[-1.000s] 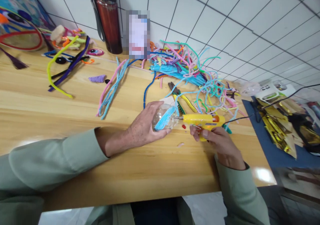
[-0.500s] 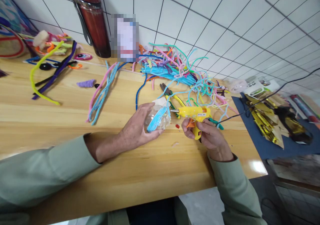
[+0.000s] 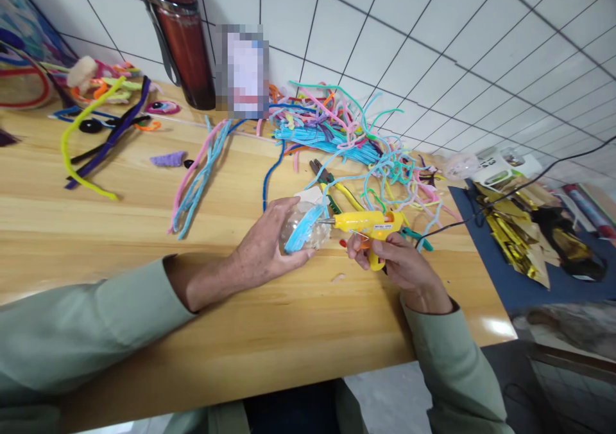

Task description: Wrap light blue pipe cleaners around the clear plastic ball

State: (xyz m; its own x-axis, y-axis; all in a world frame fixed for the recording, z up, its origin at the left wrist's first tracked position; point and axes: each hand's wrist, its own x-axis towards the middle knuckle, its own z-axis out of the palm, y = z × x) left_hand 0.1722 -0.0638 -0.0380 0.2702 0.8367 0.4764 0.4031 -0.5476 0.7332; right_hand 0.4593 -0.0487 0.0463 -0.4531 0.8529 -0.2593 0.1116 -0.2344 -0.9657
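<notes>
My left hand [image 3: 264, 241] is wrapped round a clear plastic ball [image 3: 317, 235], thumb below and fingers above. Light-blue pipe cleaners [image 3: 303, 230] lie in a band across the ball, and one long strand runs off its top. In my right hand [image 3: 402, 262] is a yellow glue gun [image 3: 359, 221], my fingers at its orange trigger. The metal nozzle points left, at the edge of the blue band; whether it touches cannot be made out. Behind the ball lie pliers [image 3: 342, 187] with green and yellow handles.
A heap of coloured pipe cleaners [image 3: 332, 140] lies along the tiled wall. To the left are loose pipe cleaners [image 3: 202, 174] and a purple coiled cone [image 3: 167, 158]. A dark red flask [image 3: 185, 49] stands behind. The black cord [image 3: 529, 182] trails right over gold foil [image 3: 510, 235].
The glue gun has moved left and slightly down, bringing its nozzle from beside the ball to over the blue band's edge. My left hand and the ball stay nearly in place.
</notes>
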